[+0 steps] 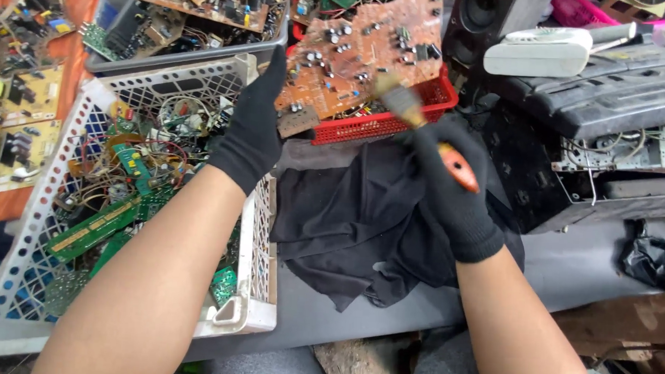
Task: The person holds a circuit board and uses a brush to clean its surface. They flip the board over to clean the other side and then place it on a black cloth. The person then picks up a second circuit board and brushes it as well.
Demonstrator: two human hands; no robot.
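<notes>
Containers, four in view. The white lattice basket (258, 270) sits at 9 o'clock from the frame centre and holds a tangle of green circuit boards, loose wires and small components. At 11 o'clock a grey tub (166, 58) carries brown boards stacked at angles. At 12 o'clock a red basket (380, 124) holds a large brown circuit board (357, 50) that leans out over its rim, studded with capacitors. At 1 to 2 o'clock, top edge, the corner of a pink basket (579, 9) shows; its contents cannot be made out.

Hands, two, both in black knit gloves. The left hand (254, 127) is flat, fingers extended and together, raised over the white basket's far corner, with its fingertips up against the left edge of the large brown board; it grips nothing. The right hand (452, 185) is closed around a paintbrush (424, 131) with an orange handle, bristles pointing toward 11 o'clock and lying against the red basket's front.

Other items: one black cloth (346, 217) spread at centre beneath the right hand; one black speaker (478, 25) at 1 o'clock; one white remote-like unit (540, 52) on a dismantled black chassis (612, 109) at 2 o'clock; one crumpled black bag (654, 257) at 4 o'clock.

Surface: a grey worktop (576, 265), with an orange mat (68, 71) of further boards at 10 o'clock. The room beyond is not shown.
</notes>
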